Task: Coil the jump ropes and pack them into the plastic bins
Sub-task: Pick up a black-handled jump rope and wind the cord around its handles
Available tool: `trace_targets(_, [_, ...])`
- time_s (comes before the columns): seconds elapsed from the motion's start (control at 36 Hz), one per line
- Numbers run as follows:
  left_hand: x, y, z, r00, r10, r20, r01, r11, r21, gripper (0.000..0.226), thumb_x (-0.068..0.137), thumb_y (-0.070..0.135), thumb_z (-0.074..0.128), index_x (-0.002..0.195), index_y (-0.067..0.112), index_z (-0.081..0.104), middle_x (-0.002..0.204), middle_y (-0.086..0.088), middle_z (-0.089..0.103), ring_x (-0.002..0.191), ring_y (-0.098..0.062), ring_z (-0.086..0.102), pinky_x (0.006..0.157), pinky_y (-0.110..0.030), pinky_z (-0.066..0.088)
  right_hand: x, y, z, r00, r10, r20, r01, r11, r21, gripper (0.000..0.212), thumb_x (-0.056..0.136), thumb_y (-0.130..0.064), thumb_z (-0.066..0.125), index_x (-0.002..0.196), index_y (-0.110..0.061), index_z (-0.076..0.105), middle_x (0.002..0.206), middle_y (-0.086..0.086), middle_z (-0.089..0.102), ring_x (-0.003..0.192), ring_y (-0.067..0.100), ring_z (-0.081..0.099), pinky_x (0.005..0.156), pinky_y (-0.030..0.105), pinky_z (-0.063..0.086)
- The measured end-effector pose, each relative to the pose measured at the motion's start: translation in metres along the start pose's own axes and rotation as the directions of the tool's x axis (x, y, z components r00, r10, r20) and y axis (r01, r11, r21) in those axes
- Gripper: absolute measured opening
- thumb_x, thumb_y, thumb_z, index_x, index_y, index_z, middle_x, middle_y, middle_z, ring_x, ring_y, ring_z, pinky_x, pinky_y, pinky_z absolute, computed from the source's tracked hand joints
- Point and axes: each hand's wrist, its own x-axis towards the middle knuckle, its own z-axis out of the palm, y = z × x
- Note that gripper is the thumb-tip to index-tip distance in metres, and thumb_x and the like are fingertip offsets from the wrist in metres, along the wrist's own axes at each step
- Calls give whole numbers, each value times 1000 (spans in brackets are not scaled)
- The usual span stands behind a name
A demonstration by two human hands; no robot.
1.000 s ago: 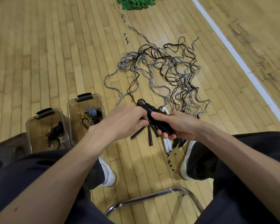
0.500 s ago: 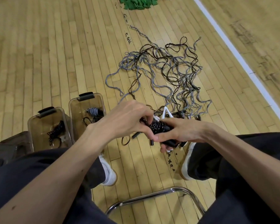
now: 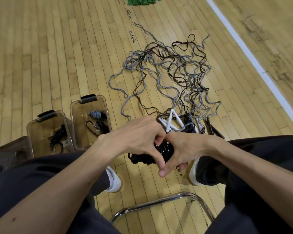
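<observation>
Both hands on it: left hand point(image 3: 139, 141) and right hand point(image 3: 183, 149) grip the coiled black jump rope point(image 3: 166, 149) between the knees, above the floor; two plastic bins point(image 3: 74, 125) sit left, loose ropes point(image 3: 176, 73) sprawl ahead

One head-worn camera looks forward and down at nearby floor point(image 3: 41, 48), edges seemingly bowed.

I look into a sports hall, I think: the floor point(image 3: 41, 56) is made of long varnished wood strips, a white court line point(image 3: 254, 59) crosses it, and jump ropes point(image 3: 176, 73) lie on it in a heap.
</observation>
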Motion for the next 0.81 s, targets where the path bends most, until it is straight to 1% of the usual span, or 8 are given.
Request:
trace_targets(0.11, [0,8,-2,999,-35,7,36,970,-240,59,53,54,92,59,18,46,56,11,41,59,-8,38,53,-26,32,-3,-4,2,998,-42,-39,41,999,-13,60,74,-38,89,114,-3,62,78,11,71,54,15,59,56,26,53])
trace_targets(0.25, [1,6,-9,1000,-8,-12,0,843,-538,46,70,28,89,56,10,49,53,5,38,55,-11,35,54,-25,30,-6,-10,5,980,-196,12,188,955,231,21,90,-22,76,84,-7,64,68,12,62,47,17,55,48,25,47])
trace_targets(0.31, [3,4,-11,997,-20,-81,-36,774,-632,44,79,32,82,62,3,54,55,-8,45,56,-12,39,54,-23,32,-9,-10,2,975,-222,9,208,927,311,21,91,-18,75,97,-2,63,71,15,62,47,17,53,49,25,47])
trace_targets(0.36, [5,4,-14,984,-90,-152,-44,708,-705,62,81,56,67,75,-5,56,59,-12,49,54,-12,42,50,-20,34,-13,-10,-2,968,-251,15,226,896,383,26,85,-20,80,95,-4,62,73,15,63,48,17,53,48,23,48])
trace_targets(0.44, [6,-2,-18,966,-196,-172,-8,637,-771,55,78,62,51,76,8,54,58,8,53,50,-9,49,47,-16,39,-15,-8,-10,931,-366,-5,315,794,521,42,70,-34,86,93,-7,62,71,11,65,47,14,56,47,21,49])
trace_targets(0.53, [3,-10,-15,968,-237,-80,67,554,-830,31,104,24,47,76,11,50,56,5,48,49,-13,37,45,-24,31,-15,-3,-22,904,-408,-124,389,671,631,58,65,-52,88,98,-10,66,71,10,64,47,14,56,45,21,48])
trace_targets(0.61, [2,-6,-13,951,-303,-57,100,480,-871,36,107,30,41,77,12,50,54,-3,37,44,-13,24,47,-32,16,-14,3,-34,890,-358,-282,451,602,659,70,64,-57,87,95,-2,59,69,9,62,46,14,54,46,23,47])
trace_targets(0.81, [2,-4,-8,961,-275,-5,147,527,-837,40,108,37,36,100,15,69,57,-2,41,45,-13,30,44,-26,24,-8,6,-34,886,-211,-414,449,617,646,40,86,-43,74,89,-6,60,72,10,58,51,17,51,48,23,44])
